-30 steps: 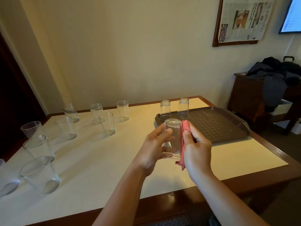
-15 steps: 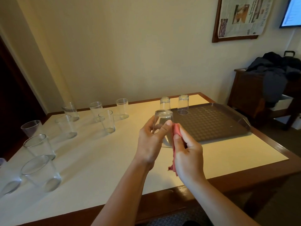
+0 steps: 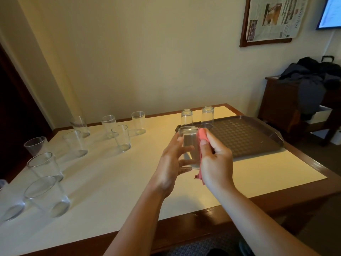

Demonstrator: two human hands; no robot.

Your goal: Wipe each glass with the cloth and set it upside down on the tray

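Above the table's middle, my left hand (image 3: 170, 161) grips a clear glass (image 3: 189, 143), held upside down with its base uppermost. My right hand (image 3: 215, 161) holds a pink cloth (image 3: 202, 135) and presses it against the glass's right side. A dark brown tray (image 3: 245, 139) lies at the table's right, just beyond my hands. Two glasses (image 3: 186, 117) (image 3: 207, 114) stand upside down at the tray's far left corner.
Several upright glasses (image 3: 120, 137) stand across the left half of the cream-topped table (image 3: 110, 174), some close to the near left edge (image 3: 46, 196). A dark wooden cabinet (image 3: 287, 100) with clothes piled on it stands at the right.
The glass and both hands have shifted slightly right and back toward the tray. The cloth has slid up along the glass's right side.
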